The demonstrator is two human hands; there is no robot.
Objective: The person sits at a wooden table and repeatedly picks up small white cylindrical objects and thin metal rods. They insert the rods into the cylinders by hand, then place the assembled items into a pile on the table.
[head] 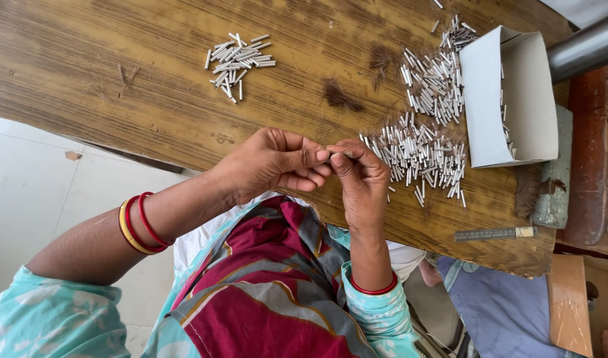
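Nearest the body, the left hand [274, 162] and right hand [360, 176] meet fingertip to fingertip just over the near edge of the wooden counter [118, 86], both pinched narrow on one small white tube [338, 152] held between them. Because that pinch sits right above the edge, a slip would likely drop the tube into the lap or onto the floor rather than the wood. At 2 o'clock of the hands the big heap of white tubes [423, 149] lies close; a careless right wrist could sweep some over the edge. Farther, at 1 o'clock, the open white cardboard box [509, 99] could tip if nudged. The small pile [237, 59] at 11 o'clock lies well apart, with bare wood leftward.
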